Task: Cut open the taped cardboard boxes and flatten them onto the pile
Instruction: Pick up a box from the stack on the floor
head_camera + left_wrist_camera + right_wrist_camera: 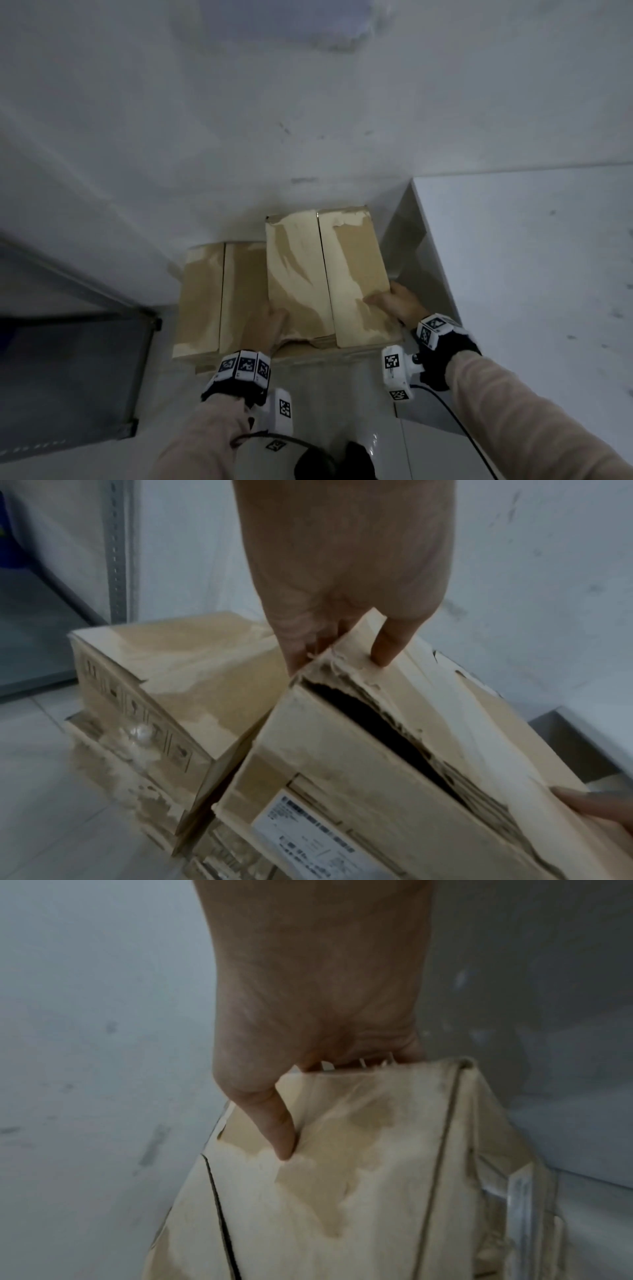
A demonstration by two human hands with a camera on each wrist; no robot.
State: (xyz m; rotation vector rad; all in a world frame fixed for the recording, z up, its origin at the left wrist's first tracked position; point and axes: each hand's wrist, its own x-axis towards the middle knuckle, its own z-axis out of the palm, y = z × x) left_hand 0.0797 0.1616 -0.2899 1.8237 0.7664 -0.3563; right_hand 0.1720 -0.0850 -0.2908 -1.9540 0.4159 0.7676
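Note:
A brown cardboard box point(325, 274) with torn tape and a seam between its two top flaps sits raised over a pile of flat cardboard point(308, 353) by the wall. My left hand point(274, 317) grips its near left corner; in the left wrist view the thumb point(387, 647) lies on top and the fingers go down the side of the box point(342, 764), beside a dark torn gap. My right hand point(394, 301) grips its right edge, thumb point(281, 1131) pressed on the top of the box point(342, 1191). A second, lower box point(212, 294) stands to the left.
A grey metal shelf rack point(68, 342) stands at the left. A white table point(513, 274) is close on the right, its side next to the box. A white wall point(308, 120) is right behind the boxes. Pale floor tiles point(325, 394) lie in front.

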